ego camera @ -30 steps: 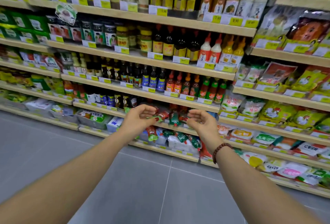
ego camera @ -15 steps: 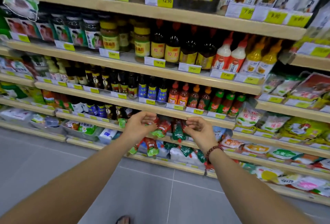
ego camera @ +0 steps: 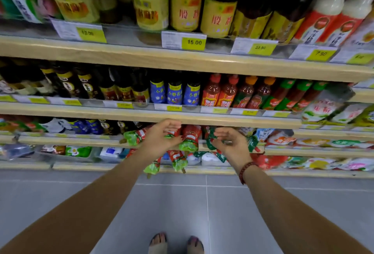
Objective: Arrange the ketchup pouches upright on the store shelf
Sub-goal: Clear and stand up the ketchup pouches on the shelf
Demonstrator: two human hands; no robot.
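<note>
Both your bare forearms reach forward, converging. Your left hand (ego camera: 162,138): palm turned right, fingers nearly straight, thumb beneath. Your right hand (ego camera: 230,145): palm turned left, fingers loosely curved, beaded band (ego camera: 245,171) on the wrist. Hands near each other, not touching. Whether either pinches anything: unclear

Ketchup pouches (ego camera: 190,137) — red, green-tipped.

The left forearm (ego camera: 91,205) and right forearm (ego camera: 299,215) are bare, a bracelet (ego camera: 245,172) of round dark reddish-brown beads circles the wrist below the right hand (ego camera: 230,144), and the feet (ego camera: 158,242) wear what look like pale open-toed sandals.
</note>
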